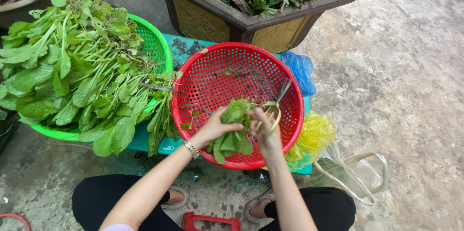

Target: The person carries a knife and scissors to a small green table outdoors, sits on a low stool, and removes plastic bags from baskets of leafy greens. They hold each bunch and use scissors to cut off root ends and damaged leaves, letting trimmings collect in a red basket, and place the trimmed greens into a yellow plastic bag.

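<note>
I had both hands over the red basket [217,66]. My left hand [215,127] pinched the leafy sprig [234,134] by its leaves; my right hand [266,132] closed round its stems, its long axis running between them.

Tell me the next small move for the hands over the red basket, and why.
Probably lower the bunch of greens into the red basket. Both the left hand and the right hand grip it just above the basket, which is nearly bare, while the green basket holds the heaped pile.
</note>
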